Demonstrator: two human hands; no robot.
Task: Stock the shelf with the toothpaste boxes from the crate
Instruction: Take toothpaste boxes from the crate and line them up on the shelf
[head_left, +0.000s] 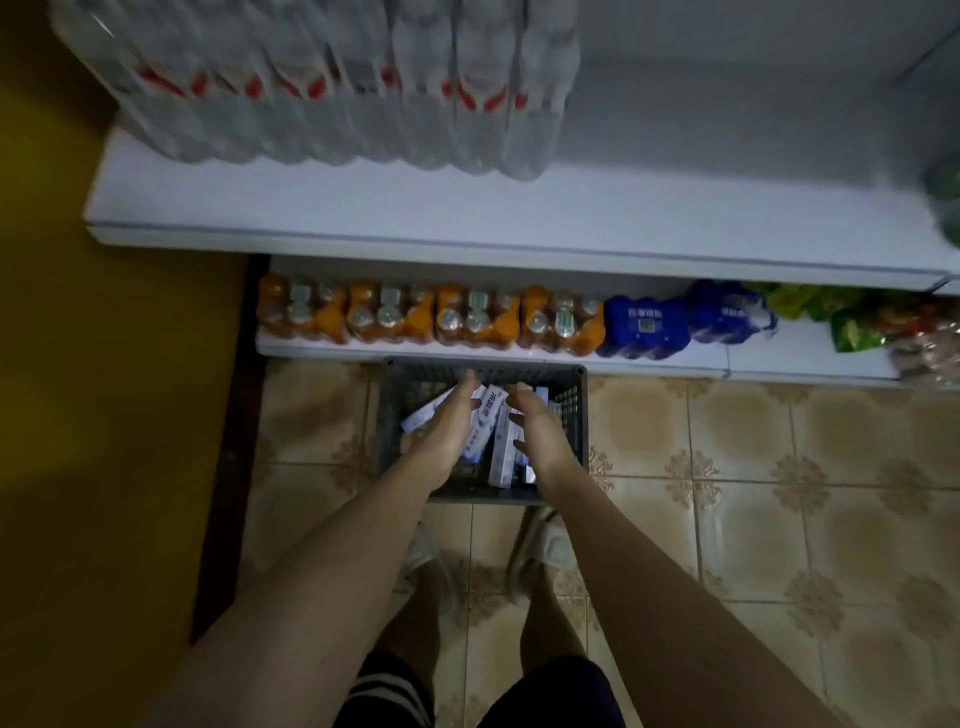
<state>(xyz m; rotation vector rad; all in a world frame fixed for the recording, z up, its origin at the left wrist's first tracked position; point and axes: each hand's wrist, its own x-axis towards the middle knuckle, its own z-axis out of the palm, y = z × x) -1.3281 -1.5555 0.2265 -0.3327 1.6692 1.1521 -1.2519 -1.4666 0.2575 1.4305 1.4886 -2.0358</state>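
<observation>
A dark plastic crate (571, 415) stands on the tiled floor against the lowest shelf. Inside lie several white-and-blue toothpaste boxes (491, 415), jumbled at different angles. Both my arms reach down into the crate. My left hand (449, 423) lies over the boxes on the left with its fingers stretched forward. My right hand (535, 426) hovers over the boxes on the right, fingers slightly bent. Whether either hand holds a box is hidden under the palms. The white shelf (571, 218) above has bare room on its right half.
Shrink-wrapped packs of clear water bottles (322, 88) fill the left of the white shelf. On the bottom shelf sit orange drink packs (431, 317), blue packs (649, 325) and green snack bags (852, 322). A yellow wall (104, 364) closes the left side. My feet stand behind the crate.
</observation>
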